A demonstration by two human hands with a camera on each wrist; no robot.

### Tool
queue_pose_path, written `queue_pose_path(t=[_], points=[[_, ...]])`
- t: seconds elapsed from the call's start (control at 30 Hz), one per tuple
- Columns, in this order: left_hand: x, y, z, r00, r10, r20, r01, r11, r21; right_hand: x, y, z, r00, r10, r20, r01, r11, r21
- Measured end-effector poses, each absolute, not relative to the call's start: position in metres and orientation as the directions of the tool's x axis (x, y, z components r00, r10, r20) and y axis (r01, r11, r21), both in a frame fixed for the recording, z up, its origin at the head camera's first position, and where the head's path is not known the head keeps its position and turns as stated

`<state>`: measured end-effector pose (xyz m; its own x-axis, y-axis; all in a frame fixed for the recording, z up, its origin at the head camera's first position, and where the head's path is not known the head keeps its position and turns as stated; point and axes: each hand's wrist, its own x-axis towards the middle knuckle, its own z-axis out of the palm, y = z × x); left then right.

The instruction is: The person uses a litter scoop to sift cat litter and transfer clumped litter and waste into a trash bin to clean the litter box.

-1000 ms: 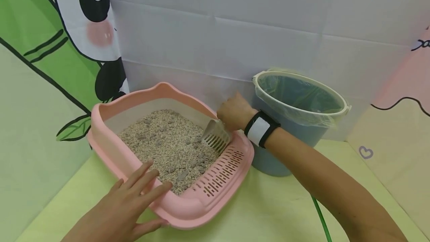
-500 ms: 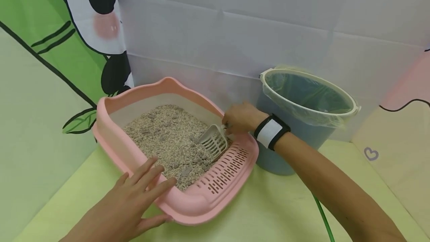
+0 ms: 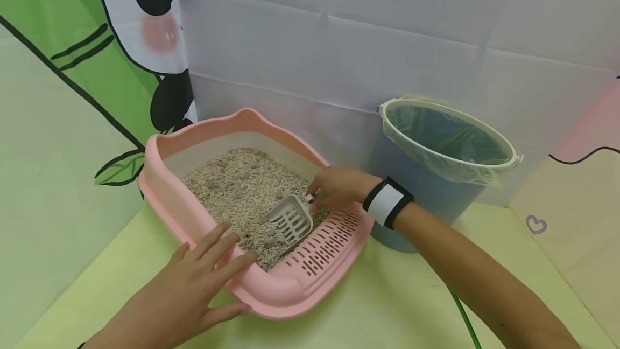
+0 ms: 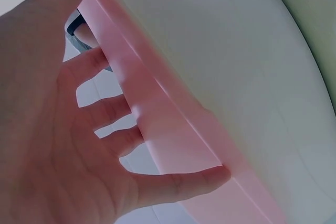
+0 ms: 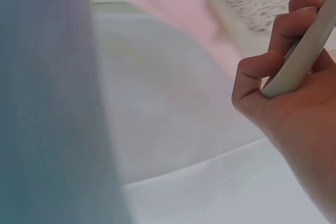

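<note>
**Slotted scoop (image 3: 292, 218) low in a pink litter box (image 3: 271, 290)**

The box holds beige, pellet-like litter (image 3: 227, 179) dotted with grey clumps. At its right near side, beside the perforated ledge (image 3: 322, 246), the tilted scoop meets the litter; the right hand (image 3: 341, 186) curls its fingers around the handle. The left hand (image 3: 189, 287) has its fingers spread over the near left rim, thumb against the outside. Right of the box stands a blue bucket (image 3: 438, 196), its translucent liner (image 3: 436, 168) folded over the pale rim; its bottom is hidden.
</note>
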<state>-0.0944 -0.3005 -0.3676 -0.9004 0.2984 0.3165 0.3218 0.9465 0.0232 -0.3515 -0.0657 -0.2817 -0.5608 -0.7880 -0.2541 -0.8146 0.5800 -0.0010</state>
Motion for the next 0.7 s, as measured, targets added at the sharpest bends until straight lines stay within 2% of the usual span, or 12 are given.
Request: queue_pose_path(t=[0.4, 0.57, 0.63, 0.7], points=[[-0.096, -0.302, -0.366, -0.876, 0.326, 0.355, 0.344, 0.939, -0.014, -0.330, -0.106, -0.294, -0.447, -0.859, -0.248, -0.876, 0.476, -0.071], [-0.095, -0.303, -0.369, -0.881, 0.327, 0.342, 0.348, 0.938, 0.000, -0.333, -0.110, -0.297, -0.371, -0.902, -0.221, -0.872, 0.420, -0.252], [-0.094, -0.304, -0.370, -0.880, 0.333, 0.338, 0.353, 0.935, 0.000, -0.334, -0.105, -0.296, -0.365, -0.912, -0.187, -0.846, 0.409, -0.342], [-0.094, -0.304, -0.371, -0.872, 0.344, 0.347, 0.363, 0.932, -0.012, -0.336, -0.095, -0.293, -0.397, -0.907, -0.139, -0.813, 0.418, -0.405]])
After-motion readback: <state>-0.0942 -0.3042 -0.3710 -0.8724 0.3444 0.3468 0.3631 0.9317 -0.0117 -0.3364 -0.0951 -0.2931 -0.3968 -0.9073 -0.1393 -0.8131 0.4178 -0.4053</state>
